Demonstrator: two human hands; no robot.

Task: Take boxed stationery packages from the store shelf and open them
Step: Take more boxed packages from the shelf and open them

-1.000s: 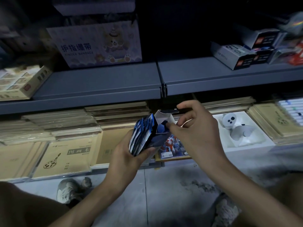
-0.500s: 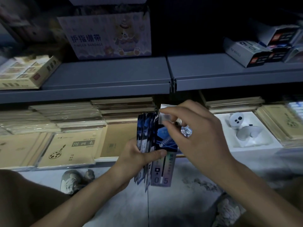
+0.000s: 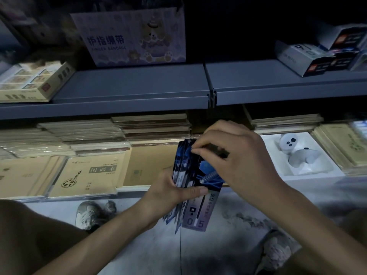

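My left hand (image 3: 168, 192) gripped a fanned bundle of flat blue-and-purple pen packs (image 3: 199, 213), with the thumb laid across the front pack and the fingers behind. The bundle was held upright in the air above the grey floor (image 3: 139, 255), just in front of the near edge of the lower shelf. The front pack was marked "0 5" at its lower end.

My right hand (image 3: 238, 155) was curled over the bundle's top edge, thumb and forefinger pinching there. In the dim light I could not tell exactly which part they held.

Behind the hands, the lower shelf carried stacks of brown paper sketchbooks (image 3: 89, 175) to the left. To the right sat a white moulded tray (image 3: 309, 171) holding two white rounded devices (image 3: 288, 141).

The grey metal upper shelf (image 3: 139, 86) carried three items:
- a pale purple carton printed with a cartoon bear (image 3: 135, 36) at far centre
- a flat yellow box (image 3: 33, 82) at far left
- small white-and-dark boxes (image 3: 317, 58) at far right

One grey shoe (image 3: 91, 215) rested on the floor near left.
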